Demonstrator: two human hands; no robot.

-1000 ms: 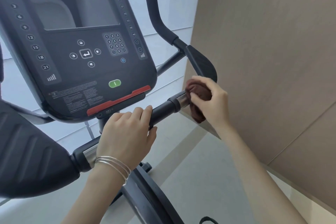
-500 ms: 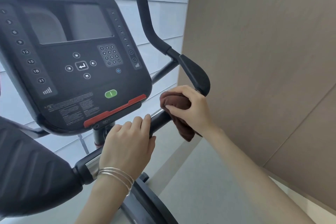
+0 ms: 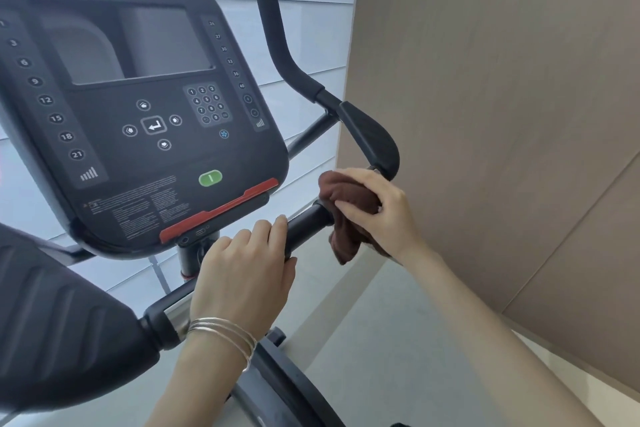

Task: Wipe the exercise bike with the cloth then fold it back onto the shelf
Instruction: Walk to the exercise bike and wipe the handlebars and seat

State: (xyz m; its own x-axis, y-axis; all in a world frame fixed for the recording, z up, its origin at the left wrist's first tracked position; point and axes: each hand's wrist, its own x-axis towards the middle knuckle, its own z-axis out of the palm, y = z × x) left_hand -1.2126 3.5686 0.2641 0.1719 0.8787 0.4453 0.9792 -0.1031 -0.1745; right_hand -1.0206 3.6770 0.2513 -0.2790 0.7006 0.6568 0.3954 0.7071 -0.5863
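The exercise bike (image 3: 273, 385) fills the left of the view, and its dark console (image 3: 138, 121) marked STAR TRAC serves as the landmark here. Just below the console's lower right corner a black handlebar (image 3: 306, 227) runs out to the right. The left hand (image 3: 242, 274) grasps this bar directly under the console's red strip (image 3: 221, 210), its fingers curled over the top and the thumb tucked beneath; thin silver bangles (image 3: 225, 333) circle the wrist. Further right of the console, the right hand (image 3: 381, 208) clutches the brown cloth (image 3: 343, 239), fingers bent round it and pressing it against the bar, so the cloth wraps the bar's outer stretch with a bunched tail hanging under it. The 2 hands lie near each other on the same bar without touching. Above the right hand, to the console's right, sits a black elbow pad (image 3: 370, 139), and beyond it an upright grip (image 3: 277, 38) rises beside the console's top edge. A second black pad (image 3: 62, 322) lies below the console's left side. A green button (image 3: 210, 178) shows just above the red strip. A beige wall panel (image 3: 502, 114) stands right of the console, pale floor (image 3: 381, 340) below.
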